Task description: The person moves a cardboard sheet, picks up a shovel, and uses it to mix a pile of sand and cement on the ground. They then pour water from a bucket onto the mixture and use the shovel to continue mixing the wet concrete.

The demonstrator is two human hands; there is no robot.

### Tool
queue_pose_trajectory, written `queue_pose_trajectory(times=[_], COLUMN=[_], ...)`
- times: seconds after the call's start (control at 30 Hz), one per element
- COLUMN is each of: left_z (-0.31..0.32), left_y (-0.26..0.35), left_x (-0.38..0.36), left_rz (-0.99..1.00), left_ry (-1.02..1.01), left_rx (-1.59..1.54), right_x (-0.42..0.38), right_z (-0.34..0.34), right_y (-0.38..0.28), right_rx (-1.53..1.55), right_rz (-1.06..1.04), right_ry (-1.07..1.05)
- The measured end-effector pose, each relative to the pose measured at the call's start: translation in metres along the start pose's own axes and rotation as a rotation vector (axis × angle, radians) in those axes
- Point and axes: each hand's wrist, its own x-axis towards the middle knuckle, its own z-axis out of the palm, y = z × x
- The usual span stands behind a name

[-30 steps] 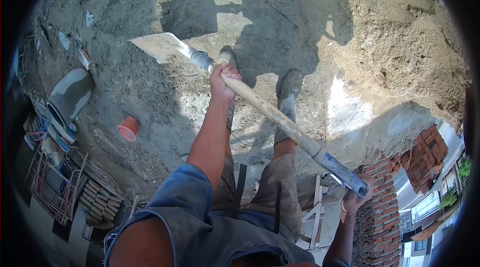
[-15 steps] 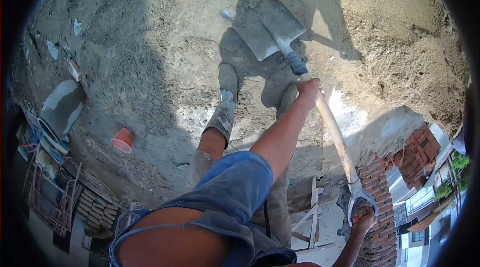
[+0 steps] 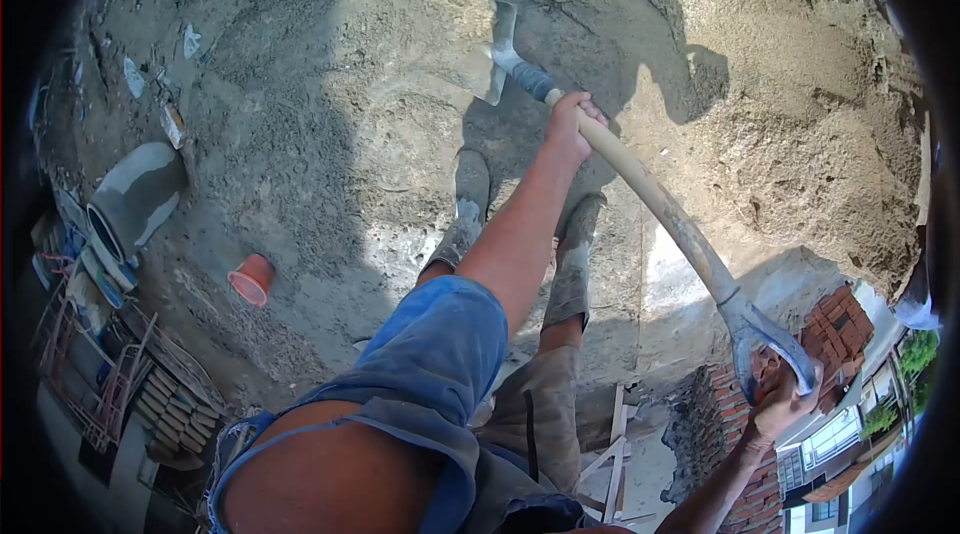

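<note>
A shovel (image 3: 665, 204) with a wooden shaft runs diagonally across the view. My left hand (image 3: 573, 124) is wrapped round the shaft, just behind the dark wrapping near the blade. At the lower right my right hand (image 3: 787, 402) grips the metal D-shaped handle (image 3: 765, 326). The shovel blade (image 3: 495, 79) is turned on its side, low over the grey wet mix (image 3: 565, 9) at the top of the view. My boots (image 3: 470, 184) stand on the ground just behind the blade.
A heap of wet sandy mix (image 3: 810, 154) rises at the right. An orange-red bucket (image 3: 252, 279) and a larger grey tub lying on its side (image 3: 145, 194) are at the left. Red bricks (image 3: 838, 326) are stacked at the lower right; metal frames (image 3: 105, 384) stand lower left.
The shovel blade has swung up and left and rolled onto its side. My left hand has moved up and left with the shaft, while my right hand has moved right and up with the handle.
</note>
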Motion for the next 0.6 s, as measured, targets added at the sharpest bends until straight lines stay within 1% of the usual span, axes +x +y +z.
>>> queue_pose_trajectory(times=[0.03, 0.07, 0.1, 0.13, 0.17, 0.2, 0.23, 0.27, 0.3, 0.37, 0.4, 0.43, 0.5, 0.53, 0.57, 0.6], left_z=[-0.014, -0.032, -0.052, -0.071, -0.083, -0.092, -0.096, -0.097, -0.095, -0.084, -0.076, -0.066, -0.061, -0.056, -0.052, -0.051], left_y=[0.017, 0.033, 0.045, 0.055, 0.058, 0.053, 0.04, 0.028, 0.018, -0.023, -0.044, -0.064, -0.1, -0.115, -0.129, -0.143], left_x=[-0.017, -0.039, -0.064, -0.087, -0.109, -0.125, -0.132, -0.134, -0.133, -0.118, -0.112, -0.103, -0.08, -0.07, -0.06, -0.041], left_rz=[-0.038, -0.004, 0.003, 0.025, 0.068, 0.113, 0.111, 0.11, 0.11, 0.078, 0.05, 0.023, -0.066, -0.1, -0.141, -0.159], left_ry=[-0.021, -0.09, -0.172, -0.258, -0.275, -0.29, -0.293, -0.187, -0.079, 0.132, 0.174, 0.215, 0.31, 0.322, 0.333, 0.327], left_rx=[-0.139, -0.141, -0.287, -0.316, -0.318, -0.332, -0.33, -0.266, -0.201, -0.056, 0.009, 0.073, 0.233, 0.276, 0.321, 0.331], right_x=[-0.005, -0.018, -0.022, -0.031, -0.04, -0.044, -0.042, -0.039, -0.035, -0.031, -0.034, -0.041, -0.061, -0.068, -0.073, -0.079], right_z=[-0.003, 0.008, 0.005, 0.005, 0.0, -0.008, -0.014, -0.018, -0.031, -0.069, -0.079, -0.086, -0.097, -0.107, -0.12, -0.118], right_y=[0.006, -0.003, 0.009, 0.015, 0.02, 0.027, 0.033, 0.04, 0.058, 0.1, 0.104, 0.102, 0.093, 0.098, 0.105, 0.109], right_rx=[0.003, -0.239, -0.204, -0.082, 0.033, 0.034, -0.029, -0.088, -0.085, 0.148, 0.149, 0.149, 0.084, 0.074, 0.074, 0.086], right_rz=[-0.132, -0.381, -0.614, -0.594, -0.567, -0.554, -0.524, -0.502, -0.51, -0.018, 0.137, 0.125, 0.465, 0.47, 0.582, 0.69], right_ry=[-0.083, -0.015, -0.055, -0.139, -0.225, -0.213, -0.153, -0.093, -0.091, -0.142, -0.117, -0.123, 0.099, 0.101, 0.176, 0.266])
